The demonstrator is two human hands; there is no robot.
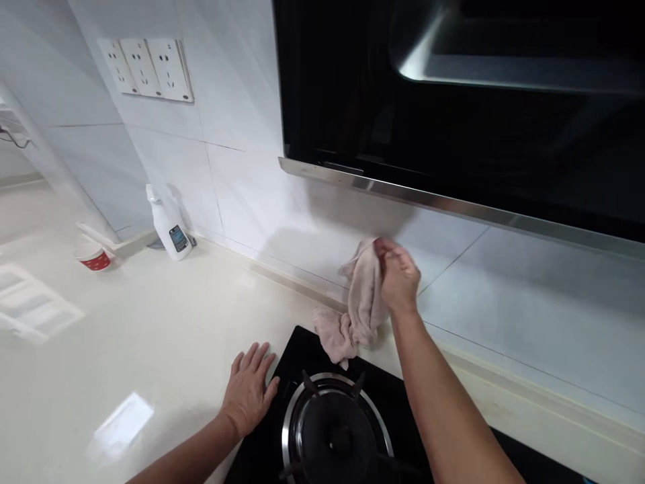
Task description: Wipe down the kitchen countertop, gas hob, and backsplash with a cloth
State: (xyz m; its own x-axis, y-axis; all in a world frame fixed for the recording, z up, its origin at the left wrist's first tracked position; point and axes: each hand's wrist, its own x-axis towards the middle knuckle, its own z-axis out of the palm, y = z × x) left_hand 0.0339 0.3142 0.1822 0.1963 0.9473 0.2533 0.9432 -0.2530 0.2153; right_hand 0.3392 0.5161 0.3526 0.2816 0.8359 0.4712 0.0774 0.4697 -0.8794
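A pinkish cleaning cloth (363,296) hangs from my right hand (400,275), whose fingers are closed on its upper end close to the tiled wall. The cloth's lower part drapes in folds onto the back edge of the black gas stove (297,356). My left hand (250,386) lies flat with its fingers spread, on the pale countertop (166,336) at the stove's left edge. Just right of that hand is a round burner (336,430) with a metal ring and dark pan supports.
A black range hood (453,134) with a metal lower rim overhangs the stove. A white spray bottle (168,225) stands against the wall, with a red-and-white paper cup (94,257) farther left. Wall sockets (146,69) sit above them.
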